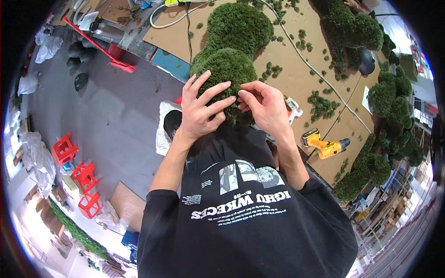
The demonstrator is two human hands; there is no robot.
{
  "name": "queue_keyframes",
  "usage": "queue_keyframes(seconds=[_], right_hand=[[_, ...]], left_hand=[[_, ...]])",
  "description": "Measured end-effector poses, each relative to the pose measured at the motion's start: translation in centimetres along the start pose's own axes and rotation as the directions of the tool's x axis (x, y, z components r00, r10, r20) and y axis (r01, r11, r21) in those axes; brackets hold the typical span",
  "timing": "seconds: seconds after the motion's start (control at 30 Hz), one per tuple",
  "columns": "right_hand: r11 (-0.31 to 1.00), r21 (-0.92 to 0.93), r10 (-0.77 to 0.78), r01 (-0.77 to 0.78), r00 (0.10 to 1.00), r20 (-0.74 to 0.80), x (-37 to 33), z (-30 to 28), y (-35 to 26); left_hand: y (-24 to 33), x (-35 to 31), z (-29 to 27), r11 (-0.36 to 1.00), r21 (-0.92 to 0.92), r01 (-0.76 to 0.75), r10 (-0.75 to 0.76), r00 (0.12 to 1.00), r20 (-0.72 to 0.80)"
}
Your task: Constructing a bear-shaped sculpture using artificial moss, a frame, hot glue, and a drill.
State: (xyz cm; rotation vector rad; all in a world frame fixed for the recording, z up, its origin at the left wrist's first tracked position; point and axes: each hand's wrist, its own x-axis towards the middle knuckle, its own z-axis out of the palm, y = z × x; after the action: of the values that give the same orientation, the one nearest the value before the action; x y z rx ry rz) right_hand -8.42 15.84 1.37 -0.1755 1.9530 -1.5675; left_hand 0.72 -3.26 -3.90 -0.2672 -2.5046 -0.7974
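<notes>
Rests the left hand (pixel 204 109) on the green foliage mound (pixel 227 65), set toward twelve o'clock from mid-view, fingers spread apart, probably to steady the springy surface. Holds the right hand (pixel 266 104) toward one o'clock, thumb and forefinger tips together at the foliage, seemingly for fine control; cannot tell of anything pinched between them. Has a yellow drill (pixel 327 146) lying at three o'clock on the brown board (pixel 294 83), likely for easy reach, and loose green sprigs (pixel 323 106) at two, perhaps spread for picking singly.

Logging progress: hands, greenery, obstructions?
Left fingers spread over green mound. Right fingers curled at its near side, grip unclear. Nothing visibly blocking; yellow drill apart, rightward.
</notes>
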Motion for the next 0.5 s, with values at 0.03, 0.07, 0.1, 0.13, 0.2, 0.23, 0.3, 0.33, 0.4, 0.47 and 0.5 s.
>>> queue_keyframes(seconds=[0.03,0.07,0.1,0.13,0.2,0.23,0.3,0.33,0.4,0.47,0.5], right_hand=[[1.0,-0.007,0.003,-0.003,1.0,0.005,0.07,0.07,-0.05],[1.0,-0.029,-0.011,0.011,1.0,0.0,0.16,0.14,-0.06],[0.998,-0.051,-0.025,0.025,1.0,-0.005,0.21,0.18,-0.07],[0.998,-0.055,-0.022,0.022,1.0,-0.001,0.26,0.19,-0.1],[0.999,-0.038,-0.007,0.006,1.0,-0.008,0.32,0.17,-0.25],[0.999,-0.041,-0.004,0.004,1.0,-0.003,0.33,0.19,-0.49],[0.996,-0.088,0.016,-0.015,1.0,0.014,0.28,0.26,-0.91],[0.996,-0.09,0.018,-0.017,1.0,0.013,0.27,0.36,-0.76],[0.995,-0.09,-0.056,0.052,0.998,-0.042,0.21,0.61,-0.3],[0.993,-0.093,-0.072,0.067,0.996,-0.045,0.16,0.7,-0.16],[0.992,-0.095,-0.087,0.082,0.995,-0.051,0.13,0.74,-0.12]], left_hand=[[0.03,0.0,-0.11,1.0,-0.002,0.001,-0.001,1.0,0.008],[0.1,0.03,-0.14,1.0,-0.003,0.009,-0.009,1.0,0.004],[0.19,0.11,-0.13,1.0,-0.012,0.012,-0.012,1.0,0.002],[0.18,0.15,-0.11,1.0,-0.02,0.014,-0.014,1.0,0.001],[0.08,0.11,0.0,1.0,-0.016,0.015,-0.015,1.0,-0.003],[0.08,0.12,-0.04,1.0,-0.008,0.011,-0.011,1.0,-0.006],[0.13,0.14,-0.2,1.0,-0.009,0.016,-0.017,1.0,-0.009],[0.09,0.18,-0.14,1.0,-0.012,0.013,-0.014,1.0,-0.01],[0.06,0.17,0.04,1.0,-0.02,0.01,-0.011,1.0,-0.014],[0.07,0.16,-0.05,1.0,-0.021,0.009,-0.009,1.0,-0.017],[0.06,0.15,-0.11,1.0,-0.017,0.007,-0.007,1.0,-0.017]])
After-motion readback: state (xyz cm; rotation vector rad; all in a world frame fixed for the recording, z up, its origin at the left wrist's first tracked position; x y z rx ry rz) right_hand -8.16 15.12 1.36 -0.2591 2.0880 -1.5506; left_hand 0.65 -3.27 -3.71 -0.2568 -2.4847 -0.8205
